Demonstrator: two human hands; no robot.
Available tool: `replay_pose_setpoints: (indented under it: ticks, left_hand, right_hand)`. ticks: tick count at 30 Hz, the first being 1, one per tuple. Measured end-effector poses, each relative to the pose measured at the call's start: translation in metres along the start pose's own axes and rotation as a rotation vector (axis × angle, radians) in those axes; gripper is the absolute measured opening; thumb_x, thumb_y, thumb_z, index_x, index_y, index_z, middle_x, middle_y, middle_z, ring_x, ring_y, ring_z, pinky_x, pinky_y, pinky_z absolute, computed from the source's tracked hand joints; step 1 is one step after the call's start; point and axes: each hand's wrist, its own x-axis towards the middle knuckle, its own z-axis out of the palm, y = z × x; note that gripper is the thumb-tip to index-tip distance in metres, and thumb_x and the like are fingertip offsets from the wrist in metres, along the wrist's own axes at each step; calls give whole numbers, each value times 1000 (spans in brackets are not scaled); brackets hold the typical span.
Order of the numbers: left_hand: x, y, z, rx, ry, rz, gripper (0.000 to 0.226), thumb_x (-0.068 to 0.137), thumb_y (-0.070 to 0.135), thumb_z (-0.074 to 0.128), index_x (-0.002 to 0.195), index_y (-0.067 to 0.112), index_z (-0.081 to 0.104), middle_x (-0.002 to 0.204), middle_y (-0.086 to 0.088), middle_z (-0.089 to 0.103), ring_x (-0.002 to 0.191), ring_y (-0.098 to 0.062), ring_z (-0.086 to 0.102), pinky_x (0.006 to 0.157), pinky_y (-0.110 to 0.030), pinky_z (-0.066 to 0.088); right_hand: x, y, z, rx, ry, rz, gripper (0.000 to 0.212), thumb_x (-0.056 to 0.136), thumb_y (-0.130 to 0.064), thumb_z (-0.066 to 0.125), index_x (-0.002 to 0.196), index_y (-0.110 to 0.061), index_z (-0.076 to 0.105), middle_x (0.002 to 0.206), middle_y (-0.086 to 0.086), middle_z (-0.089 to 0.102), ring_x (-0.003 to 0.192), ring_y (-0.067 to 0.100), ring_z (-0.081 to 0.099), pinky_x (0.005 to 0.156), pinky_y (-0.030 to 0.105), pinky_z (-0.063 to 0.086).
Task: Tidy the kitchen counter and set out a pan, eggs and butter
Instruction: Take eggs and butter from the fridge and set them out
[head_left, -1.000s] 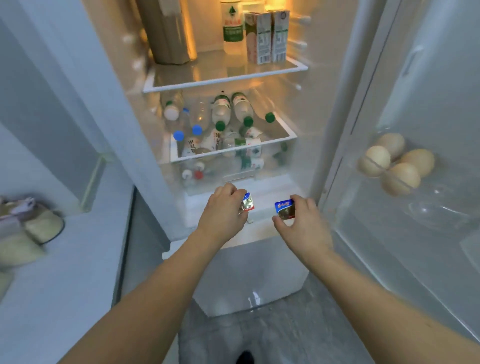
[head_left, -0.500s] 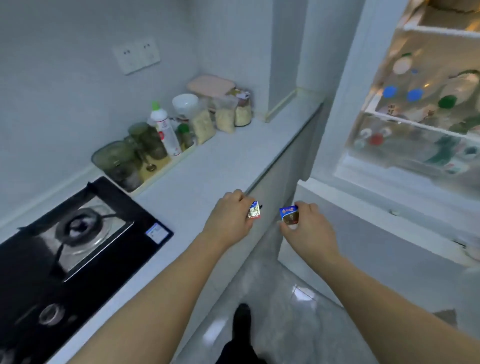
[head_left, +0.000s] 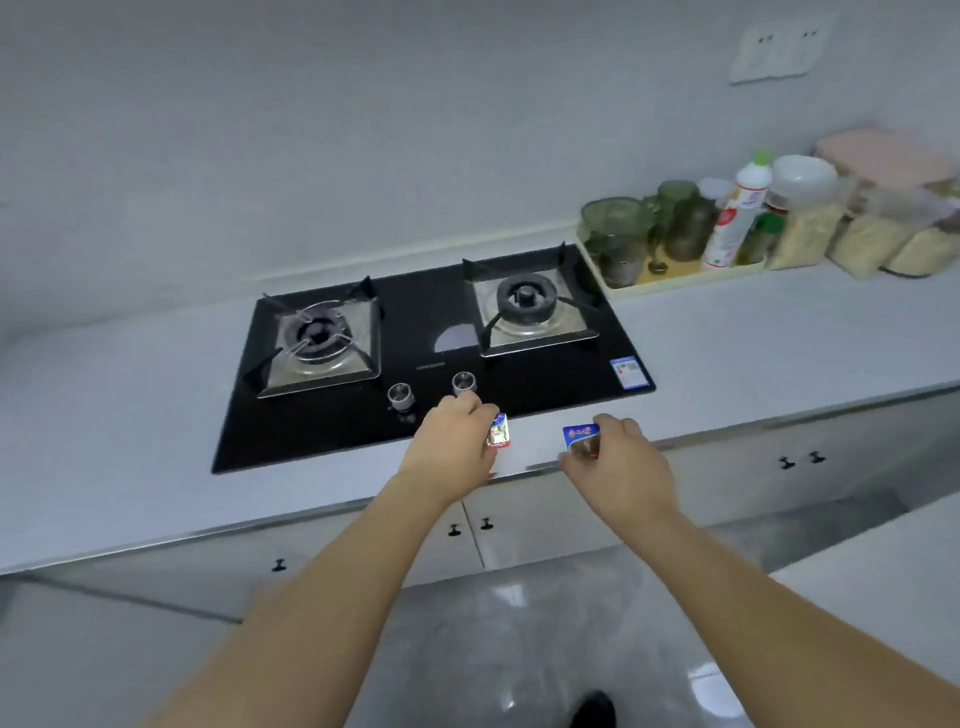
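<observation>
While both arms reach out over the front edge of the table (head_left: 727, 343), each hand carries one small foil-wrapped butter portion. The left hand (head_left: 451, 446) pinches a silver packet (head_left: 498, 431) between thumb and curled fingers, holding it on edge just above the near rim of the black gas hob (head_left: 431, 358). The right hand (head_left: 618, 462) pinches a blue-topped packet (head_left: 582, 440) the same way, label turned up and toward the camera, over the bare strip of table just right of the hob's front corner. Neither packet looks set down yet; both seem to hover a little above the surface (blur makes contact hard to rule out).

Holding them by the edges makes sense, I judge: soft butter in thin foil would squash under a full grip, and a fingertip pinch lets each be laid flat cleanly. The open strip between the hob and the table's edge looks like the intended spot, close to the right burner (head_left: 527, 301) where a pan would sit.

No pan or eggs are in view on the table. Against the wall at the right, a tray (head_left: 685, 278) holds green glass jars (head_left: 618, 234) and a white bottle with a green cap (head_left: 737, 218), with bags of grain beside it.
</observation>
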Motion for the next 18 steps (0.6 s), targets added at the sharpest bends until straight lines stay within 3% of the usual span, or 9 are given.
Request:
replay_pose_setpoints:
  ticks: [11, 18]
  left_hand:
    - [-218, -211, -68, -6, 107, -382, 43, 93, 30, 58, 133, 16, 50, 124, -3, 52, 107, -20, 49, 93, -30, 43]
    - [-344, -317, -92, -61, 209, -607, 32, 89, 25, 59, 118, 12, 62, 109, -5, 56, 101, -26, 52, 84, -35, 46]
  right_hand:
    - [-97, -246, 120, -60, -185, -367, 48, 86, -49, 58, 122, -18, 50, 114, 3, 53, 98, 24, 57, 79, 34, 47]
    - [-165, -380, 185, -102, -293, -558, 48, 84, -47, 56, 120, -17, 49, 111, 4, 50, 97, 26, 56, 82, 37, 48]
